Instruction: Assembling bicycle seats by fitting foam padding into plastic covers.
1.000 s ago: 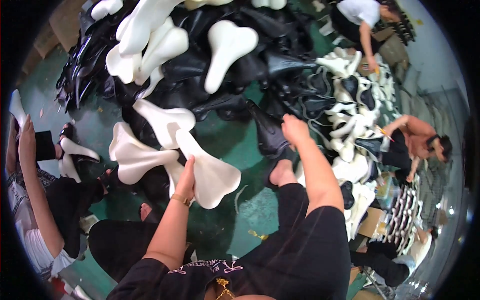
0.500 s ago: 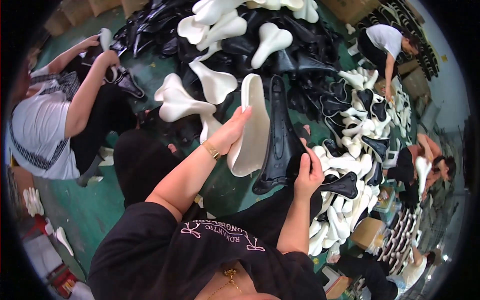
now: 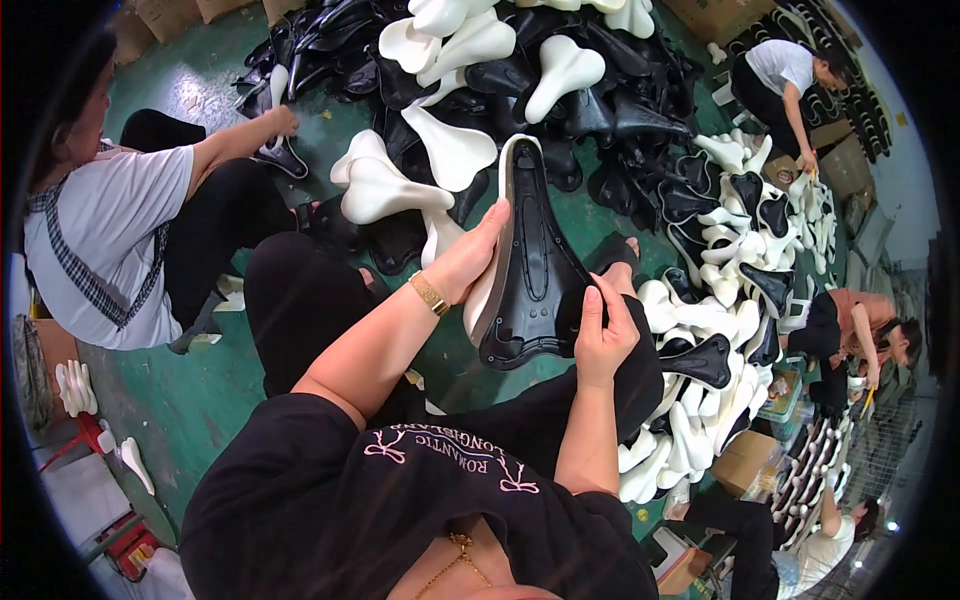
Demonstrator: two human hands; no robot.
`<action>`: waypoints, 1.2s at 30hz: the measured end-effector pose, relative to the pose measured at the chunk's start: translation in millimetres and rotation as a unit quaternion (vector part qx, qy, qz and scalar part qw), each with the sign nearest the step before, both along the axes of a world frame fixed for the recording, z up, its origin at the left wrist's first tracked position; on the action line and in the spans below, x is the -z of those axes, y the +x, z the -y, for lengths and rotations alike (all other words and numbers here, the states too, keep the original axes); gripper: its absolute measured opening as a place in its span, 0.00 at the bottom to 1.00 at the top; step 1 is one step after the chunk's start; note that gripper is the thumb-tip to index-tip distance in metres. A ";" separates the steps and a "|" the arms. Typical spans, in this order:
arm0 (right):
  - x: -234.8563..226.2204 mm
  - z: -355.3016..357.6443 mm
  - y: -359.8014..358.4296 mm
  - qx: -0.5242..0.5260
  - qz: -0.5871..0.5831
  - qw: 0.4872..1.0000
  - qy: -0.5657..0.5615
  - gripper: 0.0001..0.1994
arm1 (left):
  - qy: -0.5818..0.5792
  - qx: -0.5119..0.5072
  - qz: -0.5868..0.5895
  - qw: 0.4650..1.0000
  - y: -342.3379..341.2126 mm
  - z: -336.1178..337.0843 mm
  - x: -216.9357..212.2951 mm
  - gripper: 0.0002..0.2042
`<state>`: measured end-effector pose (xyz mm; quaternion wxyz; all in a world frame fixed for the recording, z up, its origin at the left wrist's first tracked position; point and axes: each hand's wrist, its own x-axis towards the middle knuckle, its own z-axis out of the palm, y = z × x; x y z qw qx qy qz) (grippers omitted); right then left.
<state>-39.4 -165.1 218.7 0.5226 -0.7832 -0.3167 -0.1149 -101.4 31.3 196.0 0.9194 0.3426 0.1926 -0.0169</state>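
Between my hands is a bicycle saddle in two parts, nose pointing away from me. My left hand (image 3: 470, 255) is closed round the side of the white saddle cover (image 3: 484, 300). A black plastic saddle base (image 3: 532, 270) lies against the cover's hollow side, covering most of it; white shows along the left edge and round the nose. The thumb and fingers of my right hand (image 3: 606, 335) pinch the base at its wide right corner. Whether the two parts are seated together all round, I cannot tell.
Loose white covers (image 3: 395, 185) and a heap of black bases (image 3: 620, 110) lie ahead. To my right is a pile of white and black saddles (image 3: 700, 330). A co-worker (image 3: 120, 230) sits close on my left; several others work along the right side.
The black base has moved left, from beside the white cover onto its hollow side, with my right hand still on it. The left co-worker's arm now reaches out toward a saddle.
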 end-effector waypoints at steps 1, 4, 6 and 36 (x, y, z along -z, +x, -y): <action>-1.0 -0.8 -1.1 0.001 -0.001 1.000 -0.002 0.08 | 0.005 0.001 0.013 1.000 -1.2 -0.2 -1.8 0.29; -1.3 -1.6 -4.5 -0.001 -0.014 1.000 -0.013 0.07 | 0.017 -0.003 0.032 0.999 -2.4 -0.1 2.2 0.29; 0.6 -2.0 -5.3 0.006 -0.003 1.000 -0.016 0.08 | 0.023 -0.005 0.035 0.999 -0.8 0.5 5.0 0.29; 13.3 -33.3 4.1 0.099 0.143 0.984 -0.048 0.06 | -0.038 -0.049 0.004 0.998 -5.7 6.5 -5.6 0.18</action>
